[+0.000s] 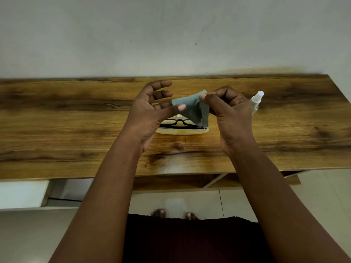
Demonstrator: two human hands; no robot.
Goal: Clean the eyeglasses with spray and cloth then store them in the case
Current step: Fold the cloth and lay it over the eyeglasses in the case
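Observation:
A grey-green cleaning cloth hangs in the air between both hands. My right hand pinches its upper edge between thumb and fingers. My left hand holds the cloth's left corner with thumb and a finger, the other fingers spread. Below the cloth, black-framed eyeglasses lie folded in an open pale, see-through case on the wooden table. A clear spray bottle with a white cap stands just right of my right hand, partly hidden by it.
The table's back edge meets a pale wall. Its front edge runs above a lower shelf and a white frame. A white unit is at the lower left. Bare feet show on the tiled floor.

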